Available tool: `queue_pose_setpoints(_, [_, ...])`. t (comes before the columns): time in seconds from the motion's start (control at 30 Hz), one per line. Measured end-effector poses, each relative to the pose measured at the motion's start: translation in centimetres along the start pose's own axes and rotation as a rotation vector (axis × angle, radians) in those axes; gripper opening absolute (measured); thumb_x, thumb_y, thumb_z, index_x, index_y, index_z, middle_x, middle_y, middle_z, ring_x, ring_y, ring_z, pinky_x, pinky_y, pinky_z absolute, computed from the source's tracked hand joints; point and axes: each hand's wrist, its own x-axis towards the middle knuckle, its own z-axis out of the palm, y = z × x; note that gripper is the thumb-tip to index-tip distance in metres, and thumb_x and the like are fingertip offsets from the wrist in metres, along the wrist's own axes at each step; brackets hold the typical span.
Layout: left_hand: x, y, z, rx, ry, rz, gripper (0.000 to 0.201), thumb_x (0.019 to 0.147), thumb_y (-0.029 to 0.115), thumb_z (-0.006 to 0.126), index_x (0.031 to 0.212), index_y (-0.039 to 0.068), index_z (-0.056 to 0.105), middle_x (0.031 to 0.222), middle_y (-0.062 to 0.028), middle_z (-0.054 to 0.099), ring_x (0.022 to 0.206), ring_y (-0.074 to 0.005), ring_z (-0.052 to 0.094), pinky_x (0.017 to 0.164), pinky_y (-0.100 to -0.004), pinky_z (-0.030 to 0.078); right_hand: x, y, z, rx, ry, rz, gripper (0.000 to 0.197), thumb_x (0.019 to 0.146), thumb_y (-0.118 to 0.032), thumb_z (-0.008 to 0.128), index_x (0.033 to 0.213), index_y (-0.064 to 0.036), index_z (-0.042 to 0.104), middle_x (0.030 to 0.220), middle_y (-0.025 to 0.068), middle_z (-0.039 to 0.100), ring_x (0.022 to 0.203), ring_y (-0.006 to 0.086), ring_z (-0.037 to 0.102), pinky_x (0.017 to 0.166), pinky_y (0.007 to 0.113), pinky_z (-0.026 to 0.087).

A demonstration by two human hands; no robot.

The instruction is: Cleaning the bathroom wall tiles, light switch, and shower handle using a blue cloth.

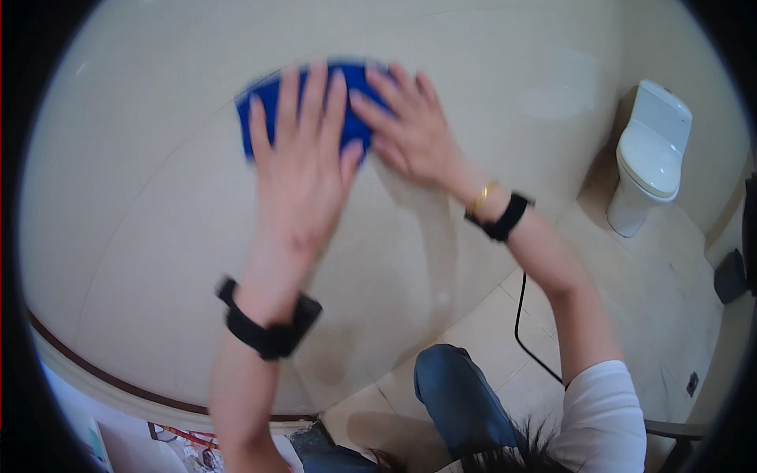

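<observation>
A blue cloth (355, 79) lies spread against a pale, glossy wall (173, 229). On its left and middle part rests my left hand (301, 169), palm down, fingers stretched and apart. My right hand (422, 138) lies over the cloth's right edge, its fingers also extended and slightly spread. Both hands press flat and do not wrap round the cloth, whose middle is partly covered by them. A black strap with a small block circles my left wrist. The right wrist bears a black strap and a gold bracelet.
A white toilet (650, 150) with its lid down stands at the right. Near it is a dark bin (732, 276). A black cable (519, 315) runs across the tiled floor (639, 315) beside my knee (457, 386). A dark brown edge strip (102, 374) borders the wall at lower left.
</observation>
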Motion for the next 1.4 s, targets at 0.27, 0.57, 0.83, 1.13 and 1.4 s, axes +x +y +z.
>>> queue_pose_setpoints(0.27, [8.8,-1.1,0.5,0.238,0.235,0.051,0.057,0.083,0.034,0.049,0.133,0.012,0.031,0.139,-0.0071,0.026,0.131,-0.025,0.018,0.104,-0.0488,0.013,7.0,5.3,-2.9,-0.029,0.088,-0.004,0.049,0.087,-0.027,0.041,0.133,-0.0116,0.032,0.14,0.0167,0.021,0.129,0.0351,0.019,0.102,0.053,0.014])
queue_pose_setpoints(0.57, [-5.9,10.7,6.7,-0.022,-0.357,0.188,0.063,0.081,0.033,0.05,0.134,0.008,0.028,0.143,-0.0078,0.019,0.133,-0.0236,0.013,0.104,-0.0442,0.015,-18.7,0.5,2.2,0.081,-0.07,0.192,0.058,0.078,-0.041,0.054,0.128,-0.0155,0.039,0.137,0.0177,0.025,0.126,0.0416,0.02,0.1,0.056,0.016])
queue_pose_setpoints(0.83, [-14.9,14.1,9.3,0.031,-0.504,0.156,0.06,0.085,0.038,0.041,0.137,0.014,0.023,0.145,-0.0007,0.013,0.133,-0.0156,0.011,0.105,-0.0384,0.009,-27.8,-4.9,3.3,0.175,-0.267,0.246,0.063,0.074,-0.042,0.059,0.128,-0.016,0.038,0.138,0.0171,0.023,0.127,0.042,0.018,0.101,0.056,0.014])
queue_pose_setpoints(1.13, [1.1,3.6,2.0,-0.215,0.053,0.015,0.064,0.076,0.026,0.058,0.132,0.01,0.032,0.14,-0.0059,0.025,0.131,-0.0213,0.019,0.103,-0.0449,0.014,-3.9,1.5,0.2,0.105,0.133,0.132,0.053,0.083,-0.037,0.047,0.129,-0.0119,0.04,0.139,0.0163,0.024,0.128,0.0384,0.019,0.101,0.052,0.014])
queue_pose_setpoints(1.4, [-11.0,0.5,-0.1,-0.119,-0.161,-0.129,0.063,0.074,0.031,0.059,0.131,0.015,0.035,0.14,-0.0023,0.026,0.131,-0.0198,0.02,0.102,-0.0463,0.014,-8.3,-9.9,4.5,0.154,-0.002,0.105,0.054,0.085,-0.047,0.04,0.126,-0.0123,0.043,0.136,0.0222,0.026,0.126,0.0448,0.017,0.1,0.054,0.009])
